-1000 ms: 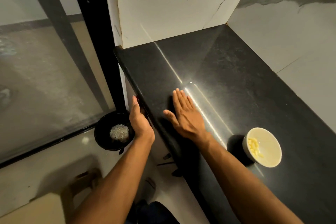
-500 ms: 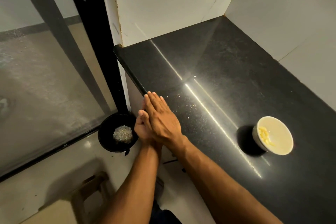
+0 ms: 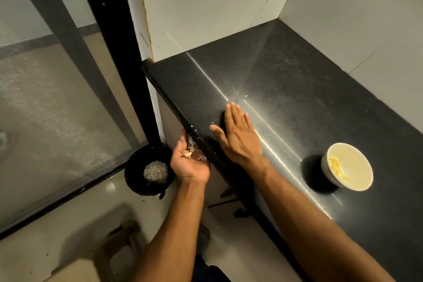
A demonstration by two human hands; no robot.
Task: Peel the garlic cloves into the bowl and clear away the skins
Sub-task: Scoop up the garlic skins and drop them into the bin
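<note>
Spillage is my worry: papery garlic skins [image 3: 194, 149] heaped in my cupped left hand [image 3: 191, 162] at lower centre could slide past the round black bin [image 3: 150, 170] (just left). My right hand [image 3: 238, 135] lies flat, fingers straight, on the black stone counter [image 3: 297, 89], gripping nothing. Peeled cloves [image 3: 338, 167] sit in the cream bowl [image 3: 357, 181], lower right.
</note>
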